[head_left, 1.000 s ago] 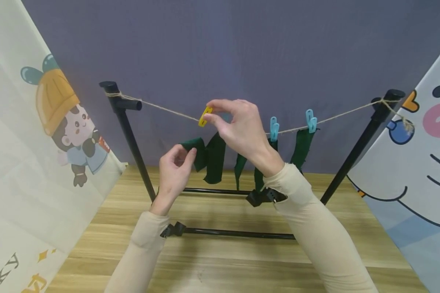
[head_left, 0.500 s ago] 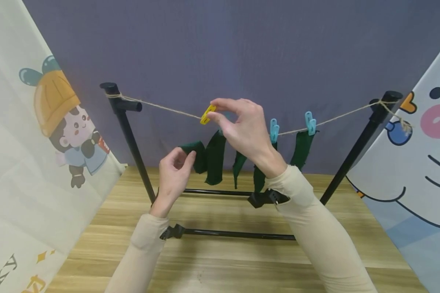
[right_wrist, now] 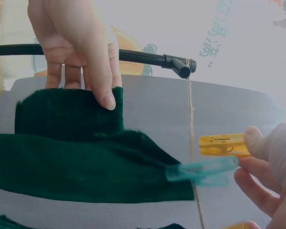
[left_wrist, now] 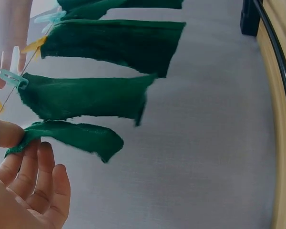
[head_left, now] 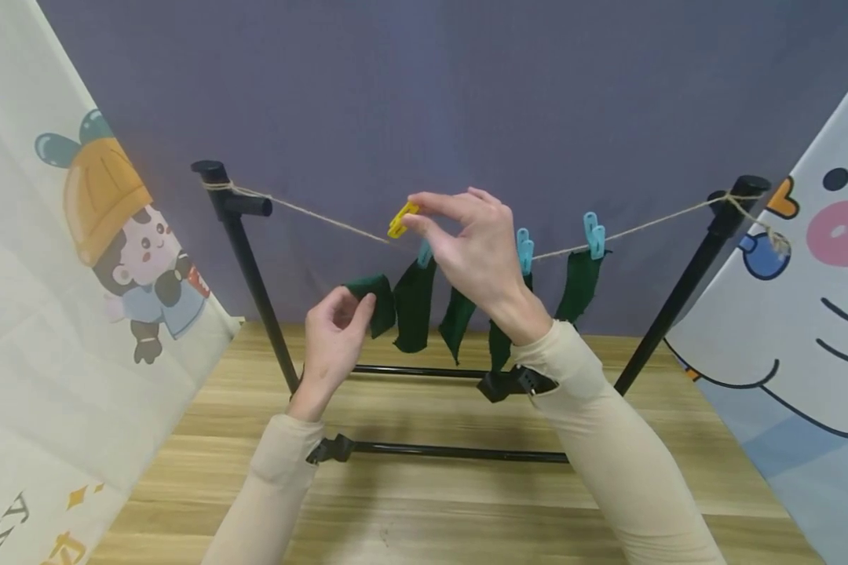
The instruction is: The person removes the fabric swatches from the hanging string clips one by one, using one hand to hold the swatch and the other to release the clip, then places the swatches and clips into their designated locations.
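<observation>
My left hand [head_left: 334,333] pinches a small dark green cloth strip [head_left: 378,302] between thumb and fingers, below the twine line [head_left: 311,212]. In the right wrist view this strip [right_wrist: 69,112] hangs beside a larger green strip [right_wrist: 81,167] held on the line by a light blue clothespin [right_wrist: 200,171]. My right hand [head_left: 477,243] pinches a yellow clothespin [head_left: 401,220] by its handle end, slightly above the line. The right wrist view shows this clothespin [right_wrist: 224,144] just beside the twine, apart from it. My right hand hides part of the line in the head view.
The twine runs between two black posts [head_left: 254,275] [head_left: 685,290] of a rack. Several green strips hang along it on light blue clothespins [head_left: 593,235] and a yellow clothespin [left_wrist: 34,45]. Black rods [head_left: 459,451] cross low over the wooden tabletop [head_left: 424,510]. Printed cloth panels [head_left: 35,314] flank both sides.
My right hand has shifted slightly right with the yellow clothespin, which now shows above the line. The line sags a little lower there. My left hand has stayed nearly still with the strip.
</observation>
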Demonstrator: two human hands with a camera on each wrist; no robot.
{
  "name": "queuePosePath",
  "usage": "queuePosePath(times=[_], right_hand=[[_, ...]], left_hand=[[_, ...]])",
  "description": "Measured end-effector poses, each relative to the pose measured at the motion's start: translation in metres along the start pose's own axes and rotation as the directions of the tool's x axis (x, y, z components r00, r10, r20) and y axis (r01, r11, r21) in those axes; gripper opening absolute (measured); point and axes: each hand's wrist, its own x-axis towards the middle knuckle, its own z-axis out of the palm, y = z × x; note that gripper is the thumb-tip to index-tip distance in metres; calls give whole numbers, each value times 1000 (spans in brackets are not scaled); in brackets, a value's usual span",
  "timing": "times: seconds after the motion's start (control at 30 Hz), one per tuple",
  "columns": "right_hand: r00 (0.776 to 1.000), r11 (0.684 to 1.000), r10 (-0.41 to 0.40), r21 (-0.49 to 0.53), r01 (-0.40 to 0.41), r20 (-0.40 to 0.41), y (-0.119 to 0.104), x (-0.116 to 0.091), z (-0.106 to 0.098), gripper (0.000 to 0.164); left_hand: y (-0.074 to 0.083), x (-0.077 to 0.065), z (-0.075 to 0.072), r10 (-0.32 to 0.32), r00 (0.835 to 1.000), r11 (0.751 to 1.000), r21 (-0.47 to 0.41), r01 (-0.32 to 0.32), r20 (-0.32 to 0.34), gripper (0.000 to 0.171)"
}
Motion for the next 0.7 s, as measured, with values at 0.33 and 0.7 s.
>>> queuePosePath(times=[0.33, 0.7], right_hand=[[999, 999, -17, 29, 18, -31, 2, -2, 1, 25], [999, 994, 26, 108, -21, -39, 3, -10, -1, 36]], left_hand=[[-1, -1, -2, 8, 1000, 1000, 0, -8, -1, 21], [-4, -4, -3, 17, 1000, 1000, 8, -17, 2, 23]])
